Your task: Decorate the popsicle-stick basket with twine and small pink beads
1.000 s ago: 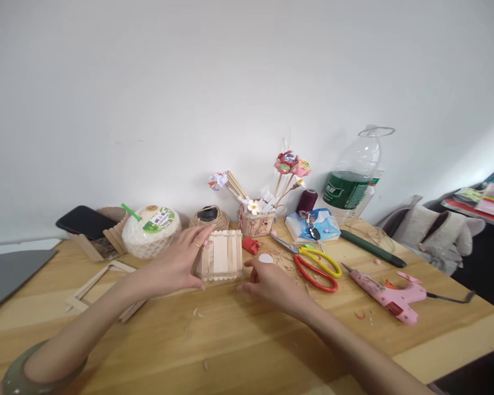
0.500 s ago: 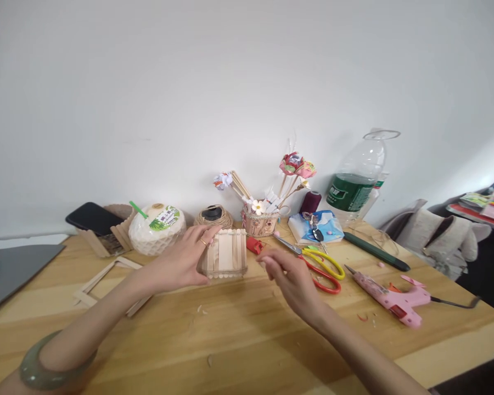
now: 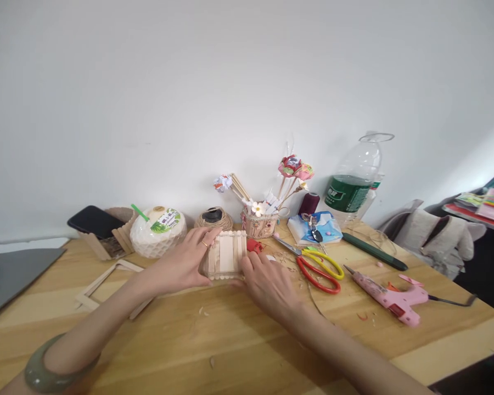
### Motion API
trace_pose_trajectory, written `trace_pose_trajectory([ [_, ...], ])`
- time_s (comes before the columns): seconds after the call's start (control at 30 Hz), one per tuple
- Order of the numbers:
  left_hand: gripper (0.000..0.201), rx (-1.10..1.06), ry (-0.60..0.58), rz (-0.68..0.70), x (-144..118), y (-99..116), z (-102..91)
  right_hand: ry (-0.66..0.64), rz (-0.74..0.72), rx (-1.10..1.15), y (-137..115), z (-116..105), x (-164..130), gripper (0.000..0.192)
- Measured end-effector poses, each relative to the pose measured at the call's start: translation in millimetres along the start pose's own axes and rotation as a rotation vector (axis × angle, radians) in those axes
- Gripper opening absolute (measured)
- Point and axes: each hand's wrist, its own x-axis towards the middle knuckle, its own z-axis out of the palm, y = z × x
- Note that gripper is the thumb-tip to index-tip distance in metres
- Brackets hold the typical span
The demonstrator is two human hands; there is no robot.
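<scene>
A small box made of popsicle sticks (image 3: 226,253) stands on the wooden table in front of me, with scalloped stick ends along its top and bottom edges. My left hand (image 3: 188,257) grips its left side, thumb low at the front and fingers over the upper corner. Against the right side, my right hand (image 3: 267,277) is closed on the box near its lower corner; its fingertips are partly hidden. Behind the box sit a roll of twine (image 3: 214,218) and a red object (image 3: 254,246). Scissors (image 3: 319,269) with red and yellow handles lie right of my right hand.
A pink glue gun (image 3: 391,296) lies at the right, near a green stick-like case (image 3: 374,251). Further back are a flower pot (image 3: 261,225), a large bottle (image 3: 352,186) and a white coconut (image 3: 158,233). A stick frame (image 3: 94,285) lies left, beside a grey laptop (image 3: 20,277).
My right hand has moved left and down from above the table onto the right side of the box. My left hand stays on the box.
</scene>
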Motion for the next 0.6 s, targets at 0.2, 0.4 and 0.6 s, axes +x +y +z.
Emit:
trace_pose_trajectory([
  [0.2, 0.102, -0.001, 0.019, 0.008, 1, -2, 2.4, -0.008, -0.204, -0.03, 11, 0, 1, 0.012],
  [0.4, 0.101, 0.011, 0.012, 0.0, 1, -2, 1.8, -0.002, -0.358, 0.034, 16, 3, -5, 0.016],
  [0.6, 0.102, 0.019, 0.005, -0.006, 0, -1, 1.5, 0.087, -0.343, 0.177, 9, 0, -9, 0.024],
])
